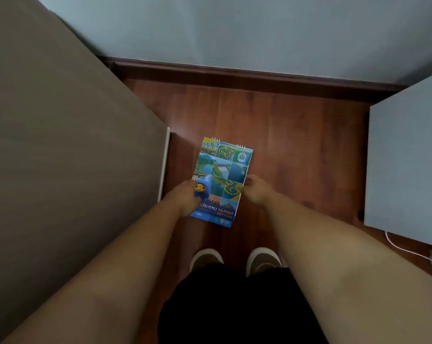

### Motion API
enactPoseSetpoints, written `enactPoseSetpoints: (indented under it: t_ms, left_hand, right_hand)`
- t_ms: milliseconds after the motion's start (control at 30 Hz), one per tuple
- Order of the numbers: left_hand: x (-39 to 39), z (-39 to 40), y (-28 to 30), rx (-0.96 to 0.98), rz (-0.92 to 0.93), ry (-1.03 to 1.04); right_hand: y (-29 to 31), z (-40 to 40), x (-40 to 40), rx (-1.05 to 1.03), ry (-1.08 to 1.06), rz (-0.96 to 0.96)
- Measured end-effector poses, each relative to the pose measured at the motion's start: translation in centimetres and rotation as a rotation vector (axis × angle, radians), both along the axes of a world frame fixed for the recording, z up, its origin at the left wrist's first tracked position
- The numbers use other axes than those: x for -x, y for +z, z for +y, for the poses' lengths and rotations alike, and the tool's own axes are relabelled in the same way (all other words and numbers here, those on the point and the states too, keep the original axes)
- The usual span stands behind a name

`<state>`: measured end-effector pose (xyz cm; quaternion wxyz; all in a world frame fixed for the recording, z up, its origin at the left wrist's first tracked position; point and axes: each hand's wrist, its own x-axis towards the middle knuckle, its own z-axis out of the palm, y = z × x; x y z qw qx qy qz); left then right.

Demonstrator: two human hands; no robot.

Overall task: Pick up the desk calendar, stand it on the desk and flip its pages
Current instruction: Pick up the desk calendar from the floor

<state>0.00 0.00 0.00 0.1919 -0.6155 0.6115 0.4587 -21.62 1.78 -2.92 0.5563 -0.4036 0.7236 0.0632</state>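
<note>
Gripping desk calendar (222, 181) by both long edges — left hand (185, 197), right hand (256, 191) — over wooden floor (296, 145).

the left hand (185, 199) covers the lower left edge of the blue-and-green photo-covered spiral desk calendar (222, 181), and its fingers are out of sight, so the grip cannot be judged. the right hand (256, 191) meets the opposite edge with its fingertips tucked under or behind; whether they clamp the cover cannot be told. the small print along the calendar's bottom strip is too blurred to read. the grey-brown wooden desk top (61, 145) is cut off by the left and top edges, the pale grey cabinet (408, 157) by the right edge. the brown shoes (237, 260) are partly hidden by the black garment (234, 306).
</note>
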Motion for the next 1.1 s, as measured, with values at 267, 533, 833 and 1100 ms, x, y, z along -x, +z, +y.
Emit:
enactPoseSetpoints:
  t_ms: [267, 533, 833, 1100]
  left_hand:
    - [-1.3, -0.4, -10.9, -0.127, 0.105, 0.438]
    - [1.1, 0.3, -12.6, -0.341, 0.204, 0.744]
    - [2.7, -0.7, -8.4, -0.361, 0.236, 0.614]
    - [3.9, 0.9, 6.6, -0.2, 0.274, 0.626]
  right_hand:
    - [-7.0, -0.5, 1.5, -0.048, -0.154, -0.061]
    - [-12.8, 2.8, 1.1, -0.168, -0.713, -0.257]
    - [-8.4, 3.8, 3.9, -0.204, -0.874, -0.208]
    - [7.1, 3.6, 4.8, -0.019, -0.839, -0.176]
